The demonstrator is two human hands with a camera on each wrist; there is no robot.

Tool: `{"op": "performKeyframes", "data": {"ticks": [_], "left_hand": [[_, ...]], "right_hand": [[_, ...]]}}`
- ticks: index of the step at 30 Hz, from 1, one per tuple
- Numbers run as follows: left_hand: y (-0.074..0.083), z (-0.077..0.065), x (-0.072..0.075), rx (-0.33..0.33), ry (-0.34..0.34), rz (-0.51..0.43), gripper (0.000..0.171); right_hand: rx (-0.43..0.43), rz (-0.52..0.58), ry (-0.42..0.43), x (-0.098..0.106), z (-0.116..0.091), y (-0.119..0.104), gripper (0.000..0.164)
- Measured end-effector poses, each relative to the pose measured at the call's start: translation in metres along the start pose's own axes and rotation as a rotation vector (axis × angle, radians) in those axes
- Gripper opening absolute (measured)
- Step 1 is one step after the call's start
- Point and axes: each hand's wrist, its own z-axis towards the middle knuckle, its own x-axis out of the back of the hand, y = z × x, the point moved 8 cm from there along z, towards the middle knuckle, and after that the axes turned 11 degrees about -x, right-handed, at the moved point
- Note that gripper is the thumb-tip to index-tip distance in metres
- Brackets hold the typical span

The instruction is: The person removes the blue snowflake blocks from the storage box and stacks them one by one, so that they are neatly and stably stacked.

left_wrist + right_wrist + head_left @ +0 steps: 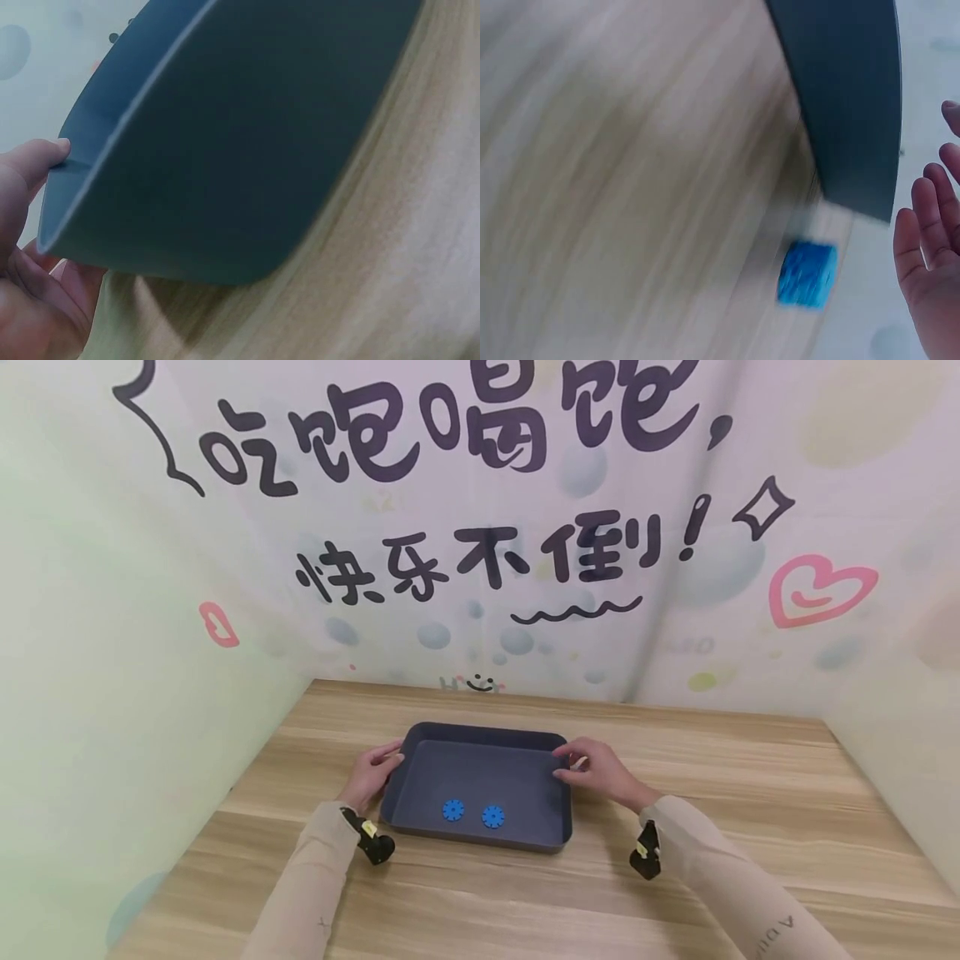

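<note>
A dark grey-blue rectangular tray [480, 777] is between my two hands over the wooden table. Two blue notched discs, the left one [453, 810] and the right one [492, 817], lie inside it near its front wall. My left hand [369, 774] grips the tray's left end, thumb over the rim and fingers on the outside. At the right end is my right hand [603, 770], its fingers by the rim. The right wrist view shows its fingers extended, apart from the tray wall. A blurred blue piece [808, 274] sits on the table beyond the tray's corner there.
The wooden table [750, 793] reaches back to a printed cloth wall [480, 610] with dark lettering. Pale walls stand at the left and right. A small dark device is strapped on each wrist.
</note>
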Motion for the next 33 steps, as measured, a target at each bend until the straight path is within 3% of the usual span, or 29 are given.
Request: {"op": "performKeyframes", "data": {"ticks": [19,24,33], "left_hand": [[0.003,-0.001,-0.001,-0.001,0.015,-0.026,0.038],[0.003,-0.002,-0.001,0.005,0.006,-0.028,0.038],[0.002,-0.001,-0.001,0.004,0.000,-0.025,0.038]], "right_hand": [[0.142,-0.120,-0.256,-0.081,0.010,-0.037,0.025],[0.125,-0.170,-0.333,-0.101,0.011,-0.036,0.026],[0.096,-0.160,-0.412,-0.111,0.012,-0.035,0.030]]}}
